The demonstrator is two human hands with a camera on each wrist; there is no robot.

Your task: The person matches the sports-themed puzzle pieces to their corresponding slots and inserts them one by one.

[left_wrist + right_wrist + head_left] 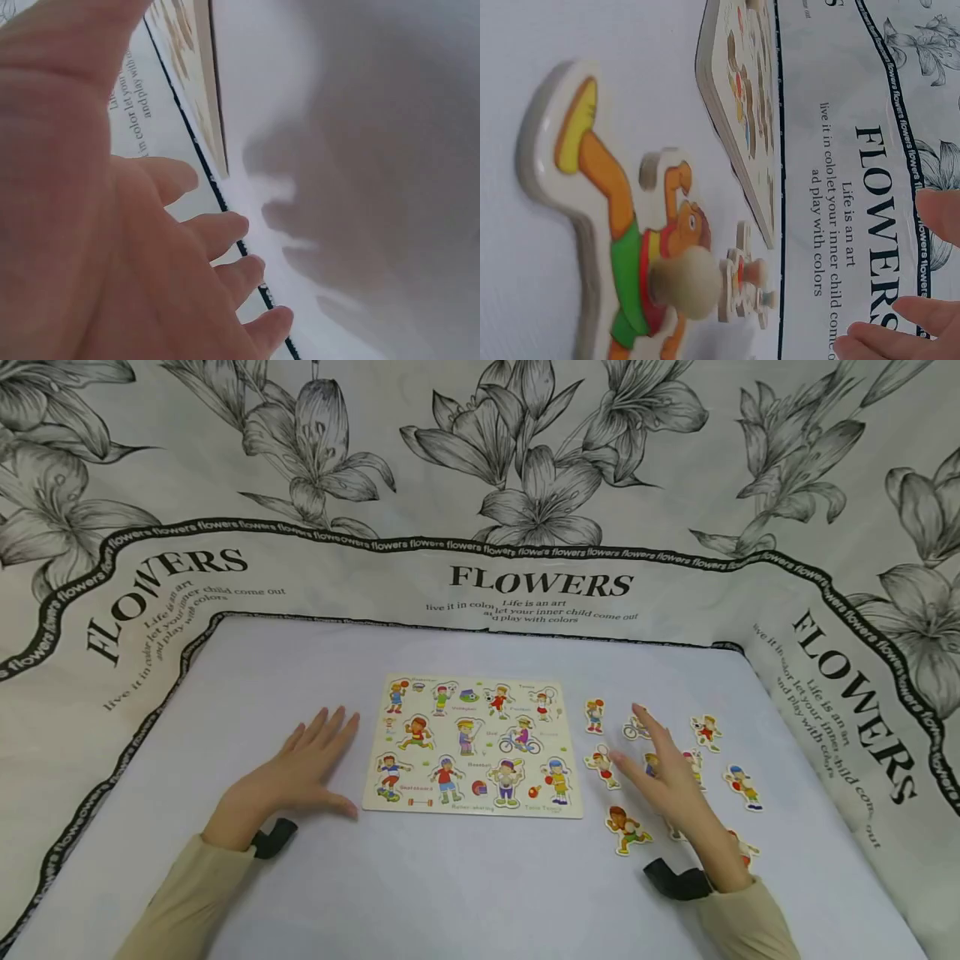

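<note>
Currently, both hands are empty, their fingers extended. The left hand (300,772), fingers spread and thumb apart, is just beside the left edge of a pale puzzle board (445,731) that lies flat on the white table (450,902). Sports figures and small printed words cover the board, and the right wrist view shows recesses cut into it.

To the right of the board lie loose cut-out pieces. The right hand (675,789) is over this group, its palm and wrist partly hiding some of them. Its thumb is near the tennis piece (598,767), its fingers near the bicycle piece (632,729); I cannot tell whether they touch. Just left of the wrist lies the runner piece (628,832), and the right wrist view shows the wooden knob (694,283) on it. Farther right are the football piece (706,732) and a blue-capped piece (742,788).

2 black straps circle the wrists, below which come beige sleeves (187,893). Behind stands a flower-printed cloth (360,581).
</note>
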